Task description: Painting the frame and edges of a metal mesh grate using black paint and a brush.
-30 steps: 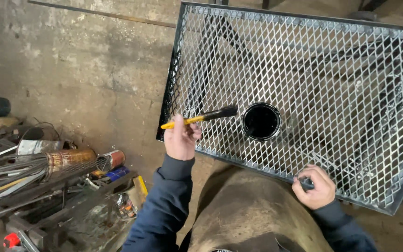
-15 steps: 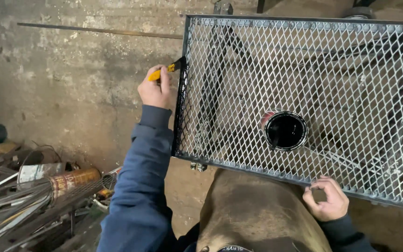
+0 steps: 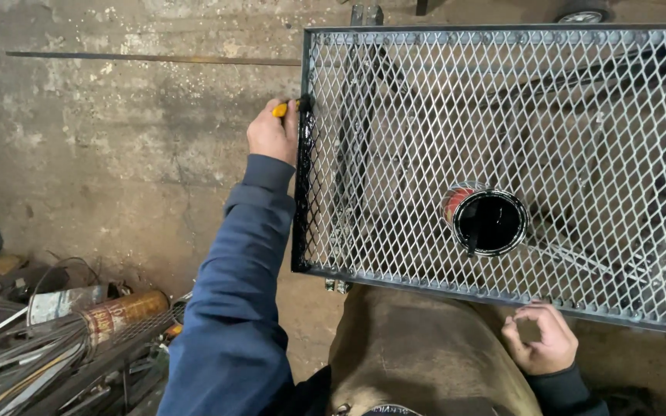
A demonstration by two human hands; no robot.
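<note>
My left hand (image 3: pixel 274 134) grips a yellow-handled paintbrush (image 3: pixel 290 106), its bristles pressed against the left edge of a metal mesh frame (image 3: pixel 302 177). That edge is wet with black paint. An open can of black paint (image 3: pixel 489 221) stands on the mesh to the right of centre. My right hand (image 3: pixel 539 339) holds the frame's near edge at the lower right, fingers curled around the bar. My blue sleeve runs up from the bottom to the left hand.
A pile of metal rods and rusty spray cans (image 3: pixel 79 323) lies on the concrete floor at the lower left. A thin steel bar (image 3: pixel 140 58) lies on the floor at the top left. A small wheel (image 3: pixel 580 14) shows beyond the frame.
The brush left the spot beside the paint can and went up to the frame's left edge, then slid further along it. The right hand kept hold of the near edge.
</note>
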